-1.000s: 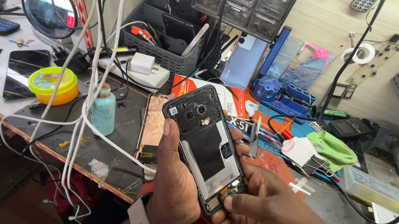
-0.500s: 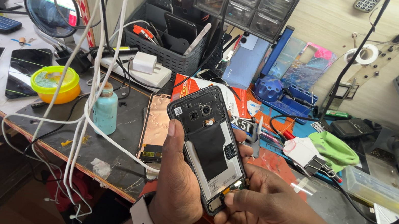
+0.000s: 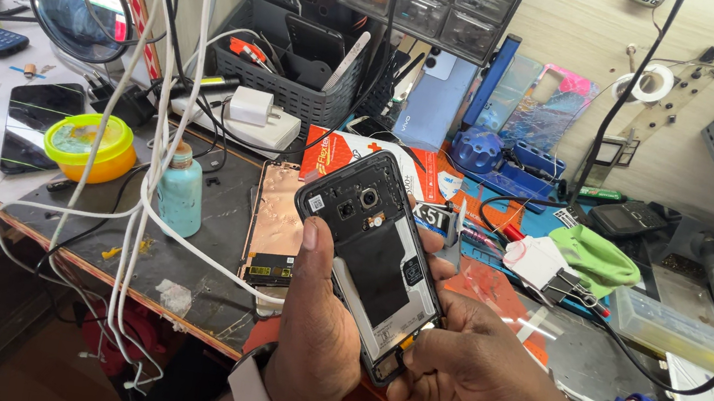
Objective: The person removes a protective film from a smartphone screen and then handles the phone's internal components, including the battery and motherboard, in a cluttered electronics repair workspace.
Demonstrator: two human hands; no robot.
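Little has moved: left hand (image 3: 316, 333) still grips the opened phone (image 3: 373, 253), right hand (image 3: 467, 376) fingers pinching its near corner; back cover already off, internals exposed.

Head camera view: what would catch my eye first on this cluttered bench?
An opened black phone with its back off sits mid-frame, gripped by the left hand while the right hand works its lower end. White cables hang at left, near a round mirror.
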